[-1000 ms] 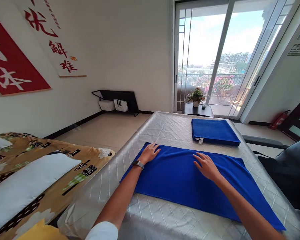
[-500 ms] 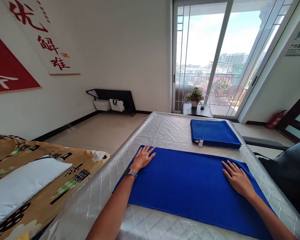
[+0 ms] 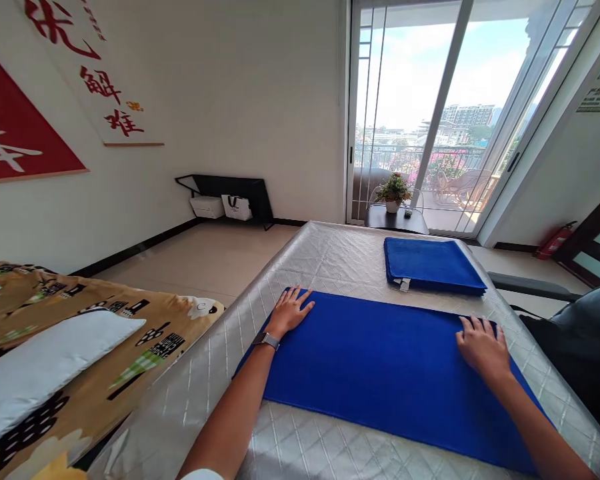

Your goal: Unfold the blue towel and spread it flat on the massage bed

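Head view, single entry: a blue towel [image 3: 380, 373] lies spread flat on a silver quilted mattress [image 3: 325, 260], running crosswise in front of the person, its near edge close to the body and its far edge toward the window. The left hand [image 3: 289, 312] rests palm down on the towel's far left corner, fingers open and spread, gripping nothing; a watch [image 3: 267, 341] sits on that wrist. The right hand [image 3: 481, 347] lies on the far right corner, fingers curled over the edge; whether they pinch the cloth or only press on it cannot be told from this angle. Both hands sit well apart, one at each far corner. Handling note, as a judgement: the step in hand looks like flattening and squaring the towel, and it goes best with even pressure at both corners, palms kept low, the far edge drawn straight, and any lift taken at both corners together so the cloth does not skew or wrinkle. Also present: a second towel [image 3: 433, 265], folded, on the far right part of the mattress, apart from the spread one; a patterned blanket [image 3: 105, 373] with a white pillow [image 3: 45, 373] at left; a potted plant [image 3: 393, 193] on a small dark table [image 3: 397, 220] by the glass door [image 3: 445, 113].
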A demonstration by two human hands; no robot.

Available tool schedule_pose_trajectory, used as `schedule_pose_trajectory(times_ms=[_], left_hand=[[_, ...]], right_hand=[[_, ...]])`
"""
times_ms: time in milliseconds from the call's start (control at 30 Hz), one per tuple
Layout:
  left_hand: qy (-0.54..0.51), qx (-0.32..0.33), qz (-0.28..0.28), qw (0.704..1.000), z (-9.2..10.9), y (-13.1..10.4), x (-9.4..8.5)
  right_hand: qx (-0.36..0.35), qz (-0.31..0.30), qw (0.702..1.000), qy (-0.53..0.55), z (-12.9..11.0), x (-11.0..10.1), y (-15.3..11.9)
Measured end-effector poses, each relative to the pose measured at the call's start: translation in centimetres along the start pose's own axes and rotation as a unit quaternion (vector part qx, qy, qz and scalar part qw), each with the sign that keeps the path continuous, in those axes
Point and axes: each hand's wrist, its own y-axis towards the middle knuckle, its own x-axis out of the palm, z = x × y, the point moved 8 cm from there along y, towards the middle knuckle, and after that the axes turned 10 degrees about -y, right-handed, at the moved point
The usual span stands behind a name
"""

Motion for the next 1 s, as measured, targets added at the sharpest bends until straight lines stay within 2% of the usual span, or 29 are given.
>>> schedule_pose_trajectory(times_ms=[100, 200, 267, 367, 433, 500, 567, 733, 800, 900, 1000], left_hand=[[0.001, 0.0, 0.007, 1.0, 0.0, -0.1, 0.1], [0.001, 0.004, 0.013, 1.0, 0.0, -0.1, 0.2], [-0.001, 0.006, 0.016, 1.0, 0.0, -0.2, 0.2], [-0.002, 0.004, 0.015, 1.0, -0.2, -0.2, 0.3], [0.001, 0.003, 0.009, 1.0, -0.3, -0.1, 0.3], [0.002, 0.003, 0.004, 1.0, -0.3, 0.0, 0.4], [-0.003, 0.003, 0.002, 1.0, -0.4, 0.0, 0.4], [-0.013, 0.006, 0.005, 1.0, -0.5, 0.1, 0.3], [-0.015, 0.003, 0.007, 1.0, -0.5, 0.1, 0.3], [-0.018, 0.0, 0.013, 1.0, -0.5, 0.1, 0.1], [-0.026, -0.001, 0.021, 0.999, -0.5, 0.1, 0.0]], right_hand=[[-0.108, 0.032, 0.992, 0.064, -8.5, -4.5, -0.3], [-0.207, 0.005, 0.967, 0.146, -16.0, -6.6, -1.2], [-0.234, -0.023, 0.957, 0.172, -18.9, -6.5, -1.6], [-0.233, -0.045, 0.956, 0.173, -19.7, -5.1, -1.7], [-0.226, -0.044, 0.959, 0.162, -18.4, -3.7, -1.6], [-0.21, -0.043, 0.966, 0.147, -15.6, -2.0, -1.3], [-0.178, -0.045, 0.974, 0.131, -11.5, 0.3, -0.7], [-0.049, -0.06, 0.991, 0.107, 1.6, 7.4, 0.7], [-0.007, -0.06, 0.992, 0.114, 5.3, 9.4, 0.9], [0.016, -0.047, 0.991, 0.122, 7.4, 10.6, 0.9], [0.021, -0.045, 0.992, 0.119, 7.2, 10.3, 0.7]])
